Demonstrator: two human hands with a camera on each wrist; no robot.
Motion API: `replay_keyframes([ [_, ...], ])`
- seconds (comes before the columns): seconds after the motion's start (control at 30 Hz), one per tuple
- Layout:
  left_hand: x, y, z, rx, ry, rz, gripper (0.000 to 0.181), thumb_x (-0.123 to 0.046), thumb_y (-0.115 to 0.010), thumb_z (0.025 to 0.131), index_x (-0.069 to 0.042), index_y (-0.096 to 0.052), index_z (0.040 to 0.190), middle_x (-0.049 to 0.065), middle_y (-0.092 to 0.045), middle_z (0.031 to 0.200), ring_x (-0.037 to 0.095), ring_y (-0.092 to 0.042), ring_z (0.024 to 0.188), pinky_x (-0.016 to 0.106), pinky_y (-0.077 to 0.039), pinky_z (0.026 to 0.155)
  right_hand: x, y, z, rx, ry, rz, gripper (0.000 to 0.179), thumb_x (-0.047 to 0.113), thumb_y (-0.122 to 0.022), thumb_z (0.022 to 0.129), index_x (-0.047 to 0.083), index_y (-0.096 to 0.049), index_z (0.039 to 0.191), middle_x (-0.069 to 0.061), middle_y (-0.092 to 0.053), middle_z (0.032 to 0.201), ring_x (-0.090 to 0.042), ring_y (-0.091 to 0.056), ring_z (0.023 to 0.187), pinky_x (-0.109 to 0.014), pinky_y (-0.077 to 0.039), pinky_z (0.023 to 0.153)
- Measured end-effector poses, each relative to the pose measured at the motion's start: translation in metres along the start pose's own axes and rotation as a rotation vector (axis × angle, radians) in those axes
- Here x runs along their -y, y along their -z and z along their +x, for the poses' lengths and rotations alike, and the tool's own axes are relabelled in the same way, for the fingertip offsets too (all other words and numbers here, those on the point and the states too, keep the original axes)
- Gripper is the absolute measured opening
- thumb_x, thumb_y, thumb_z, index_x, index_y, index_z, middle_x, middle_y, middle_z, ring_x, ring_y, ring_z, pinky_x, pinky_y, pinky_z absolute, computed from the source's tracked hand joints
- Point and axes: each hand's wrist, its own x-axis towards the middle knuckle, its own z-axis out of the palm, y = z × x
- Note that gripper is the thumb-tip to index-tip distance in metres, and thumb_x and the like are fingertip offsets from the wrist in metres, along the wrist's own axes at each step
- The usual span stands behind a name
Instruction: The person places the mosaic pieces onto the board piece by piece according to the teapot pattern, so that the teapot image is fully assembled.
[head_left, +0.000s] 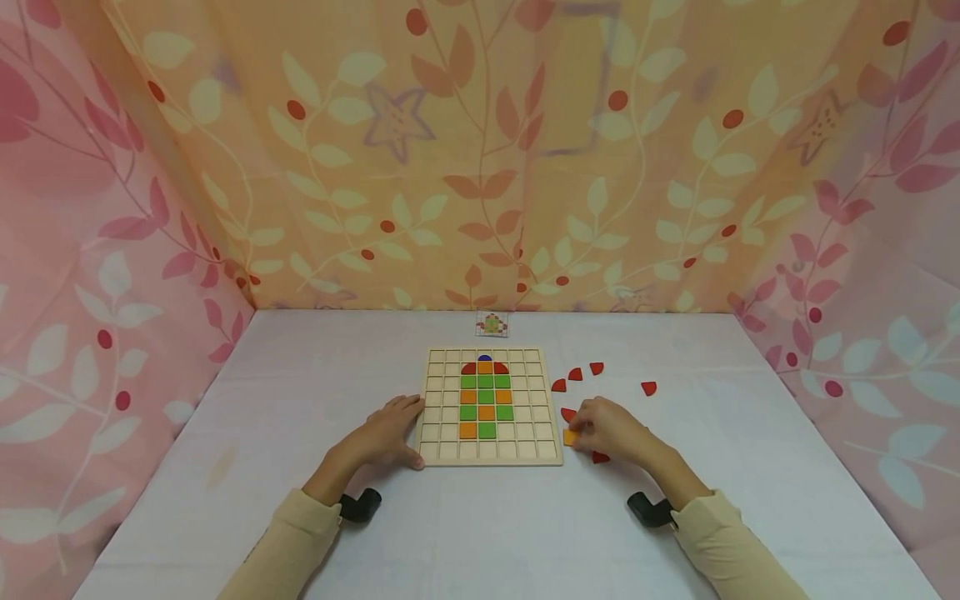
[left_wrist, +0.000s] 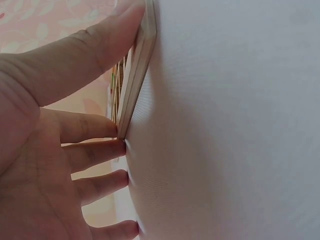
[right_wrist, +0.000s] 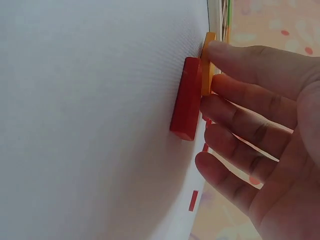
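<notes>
The right hand (head_left: 611, 429) pinches an orange tile (head_left: 570, 437), probably light and stiff, best held edgewise, beside the right edge of the board (head_left: 531, 451), whose left edge the straight-fingered left hand (head_left: 384, 433) touches.

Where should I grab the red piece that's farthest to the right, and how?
Probably pinch the lone red piece by opposite edges with thumb and finger, coming down from above and a little from the right. It lies flat on the white tabletop, so its low sides are the part to grip, and the other red pieces all lie to its left.
</notes>
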Motion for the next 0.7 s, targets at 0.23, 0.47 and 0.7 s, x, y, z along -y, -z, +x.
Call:
replay_keyframes([
  [0.23,0.0006,0.0008,-0.0012,-0.001,-0.006,-0.002,0.099,-0.029,-0.088,0.069,-0.002,-0.035,0.149,0.017,-0.032,0.157,0.038,-0.022,0.148,0.06,-0.024,0.116,0.0011,-0.0002,-0.0006,-0.008,-0.004,-0.047,0.015,0.014,-0.082,0.076,0.013,-0.079,0.091,0.009,-0.062,0.081,-0.01,-0.052,0.082,-0.027,-0.05,0.074],
  [0.47,0.0005,0.0013,-0.0015,0.0,-0.013,0.01,0.099,-0.028,-0.088,0.07,-0.001,-0.036,0.149,0.018,-0.033,0.157,0.039,-0.023,0.147,0.06,-0.025,0.115,0.0027,-0.0007,-0.0001,-0.008,-0.019,-0.066,0.016,0.014,-0.082,0.076,0.012,-0.079,0.091,0.008,-0.063,0.082,-0.011,-0.052,0.084,-0.028,-0.051,0.076],
  [0.7,0.0005,0.0011,-0.0021,0.0,-0.011,0.002,0.099,-0.028,-0.088,0.07,-0.001,-0.035,0.149,0.018,-0.033,0.157,0.039,-0.023,0.147,0.061,-0.025,0.115,0.0031,-0.0019,0.0,-0.022,-0.012,-0.091,0.016,0.014,-0.083,0.075,0.012,-0.079,0.091,0.007,-0.063,0.082,-0.012,-0.051,0.083,-0.028,-0.05,0.076],
])
